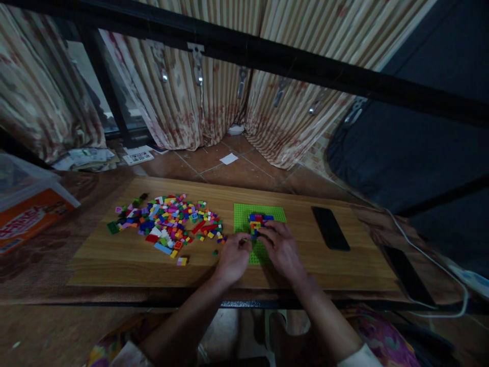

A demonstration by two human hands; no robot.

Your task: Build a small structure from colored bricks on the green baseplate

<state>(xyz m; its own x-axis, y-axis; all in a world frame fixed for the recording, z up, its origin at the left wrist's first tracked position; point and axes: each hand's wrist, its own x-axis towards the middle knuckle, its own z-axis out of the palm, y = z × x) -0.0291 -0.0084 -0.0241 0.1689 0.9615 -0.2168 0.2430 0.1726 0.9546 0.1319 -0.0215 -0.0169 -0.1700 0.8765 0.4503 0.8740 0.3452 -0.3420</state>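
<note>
A green baseplate (243,216) lies on the wooden board (114,255), with a small stack of coloured bricks (258,222) built on it. My right hand (280,247) rests on the plate, its fingertips touching the stack's near side. My left hand (234,256) sits at the plate's left edge, fingers curled in a loose pinch; whether it holds a brick I cannot make out. A wide heap of loose coloured bricks (168,221) spreads to the left of both hands.
A black phone (330,228) lies on the board right of the plate, and a second dark phone (407,275) with a white cable (439,265) lies further right. A clear box with an orange label (28,211) stands at far left. Curtains hang behind.
</note>
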